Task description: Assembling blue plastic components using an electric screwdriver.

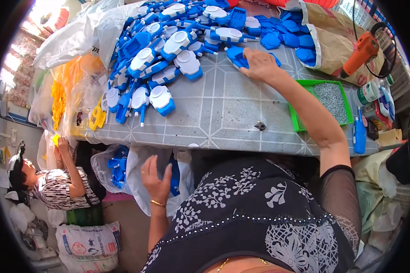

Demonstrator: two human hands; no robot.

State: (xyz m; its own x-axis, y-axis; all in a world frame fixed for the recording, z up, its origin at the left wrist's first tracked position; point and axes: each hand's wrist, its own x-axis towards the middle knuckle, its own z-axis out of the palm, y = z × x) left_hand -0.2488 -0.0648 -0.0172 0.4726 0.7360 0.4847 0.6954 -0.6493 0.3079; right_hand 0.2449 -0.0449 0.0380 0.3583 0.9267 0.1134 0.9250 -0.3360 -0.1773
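Note:
My right hand (259, 64) reaches across the table, its fingers bent over a flat blue plastic part (234, 55) that shows on both sides of them. My left hand (156, 176) hangs in front of the table edge beside a plastic bag, fingers apart and holding nothing. A big heap of blue-and-white plastic casings (177, 44) with narrow stems lies left of my right hand. Loose blue plastic pieces (271, 40) spill from a brown paper sack (330, 41) beyond it.
A green tray (297, 119) of small metal screws lies under my right forearm. An orange electric screwdriver (363, 52) hangs at the right by its cable. A small dark piece (259, 126) sits near the front edge. Another person (61, 184) works at the left, near yellow parts (59, 102).

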